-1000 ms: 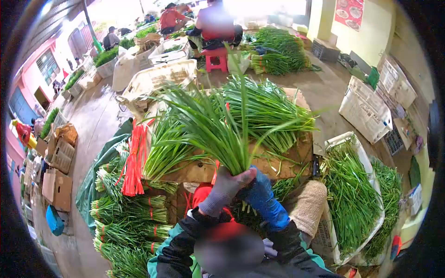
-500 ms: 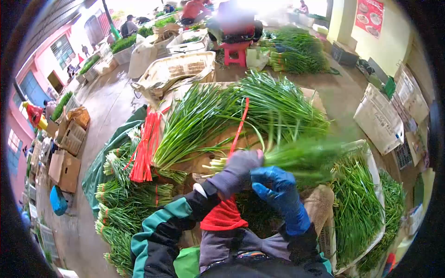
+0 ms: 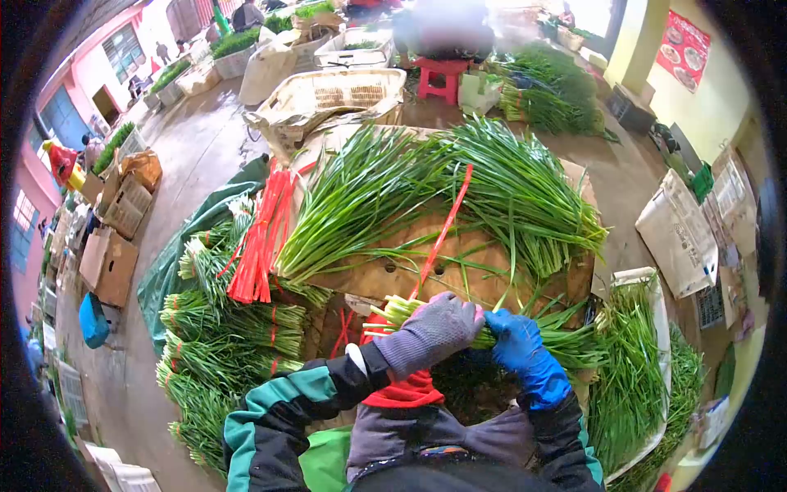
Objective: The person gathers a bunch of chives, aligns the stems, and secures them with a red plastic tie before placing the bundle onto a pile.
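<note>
My left hand (image 3: 434,334), in a grey-purple glove, is closed around a small bunch of garlic chives (image 3: 402,310), its pale stem ends pointing left. Beside it, my right hand (image 3: 525,348), in a blue glove, has its fingers closed on the same bunch, whose green leaves trail right. A long red strip (image 3: 445,230) rises from behind the bunch across the cardboard-covered surface (image 3: 402,246). Loose chives (image 3: 352,197) lie spread over the surface beyond my hands. More red strips (image 3: 264,238) hang in a bundle to the left.
Tied chive bunches (image 3: 221,344) are stacked at the left on a green sheet (image 3: 168,275). A crate of chives (image 3: 627,369) stands at my right. Further off are an empty-looking beige crate (image 3: 336,90), a red stool (image 3: 441,79) with a person on it, and white boxes (image 3: 680,234).
The bunch's leaves, blurred and lifted to the right before, now lie lower. My right hand has gone from partly open beside the bunch to closed on it. The view has shifted slightly.
</note>
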Demonstrator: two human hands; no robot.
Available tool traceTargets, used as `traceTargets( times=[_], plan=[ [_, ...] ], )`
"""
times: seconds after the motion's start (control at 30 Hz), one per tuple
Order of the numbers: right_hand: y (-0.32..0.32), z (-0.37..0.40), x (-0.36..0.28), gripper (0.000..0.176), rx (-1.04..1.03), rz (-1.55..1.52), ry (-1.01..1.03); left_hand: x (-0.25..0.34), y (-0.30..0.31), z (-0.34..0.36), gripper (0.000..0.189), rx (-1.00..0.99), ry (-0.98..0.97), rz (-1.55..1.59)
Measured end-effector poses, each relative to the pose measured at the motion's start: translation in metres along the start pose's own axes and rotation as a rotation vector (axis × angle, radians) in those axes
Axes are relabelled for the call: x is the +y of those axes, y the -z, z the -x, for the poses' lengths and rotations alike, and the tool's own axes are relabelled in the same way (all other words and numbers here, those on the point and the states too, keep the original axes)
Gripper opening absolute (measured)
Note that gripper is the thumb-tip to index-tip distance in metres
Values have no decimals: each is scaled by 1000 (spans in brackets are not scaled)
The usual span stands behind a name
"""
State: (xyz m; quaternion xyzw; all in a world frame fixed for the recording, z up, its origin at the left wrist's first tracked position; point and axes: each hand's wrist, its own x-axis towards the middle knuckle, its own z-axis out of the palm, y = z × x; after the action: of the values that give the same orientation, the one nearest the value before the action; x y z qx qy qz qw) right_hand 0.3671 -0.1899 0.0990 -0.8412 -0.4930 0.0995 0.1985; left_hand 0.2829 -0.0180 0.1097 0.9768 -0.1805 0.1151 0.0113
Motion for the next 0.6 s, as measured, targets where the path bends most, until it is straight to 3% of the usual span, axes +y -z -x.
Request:
traceTargets(
  times=[0.07,0.1,0.17,0.2,0.23,0.3,0.37,0.43,0.47,0.53,0.6],
  plan=[
    [-10,-6,4,30,47,-40,9,-4,-2,-1,28,-85,26,44],
    [-11,-9,3,30,39,-41,28,-5,-3,0,28,-85,46,39],
    [-3,-12,-4,24,-67,-12,-101,-7,-6,7,33,138,45,21],
    [7,-14,-14,24,-11,-88,-69,-11,0,14,52,158,52,-113],
    [5,-17,-11,24,-21,-91,-53,-17,17,23,52,154,70,-118],
    [2,-13,7,45,69,-227,-121,-46,51,49,91,292,226,204],
    [-15,-4,40,44,124,-337,-173,-94,57,82,114,320,425,54],
    [-13,-10,42,43,195,-443,-225,-136,46,115,121,108,763,-138],
    [0,-13,30,43,135,-296,-171,-150,39,125,121,118,764,-151],
    [3,-19,25,45,79,-82,-96,-173,26,138,127,-244,976,-242],
    [-3,-20,29,45,100,-55,-72,-190,19,140,128,-323,1003,-137]
  ],
)
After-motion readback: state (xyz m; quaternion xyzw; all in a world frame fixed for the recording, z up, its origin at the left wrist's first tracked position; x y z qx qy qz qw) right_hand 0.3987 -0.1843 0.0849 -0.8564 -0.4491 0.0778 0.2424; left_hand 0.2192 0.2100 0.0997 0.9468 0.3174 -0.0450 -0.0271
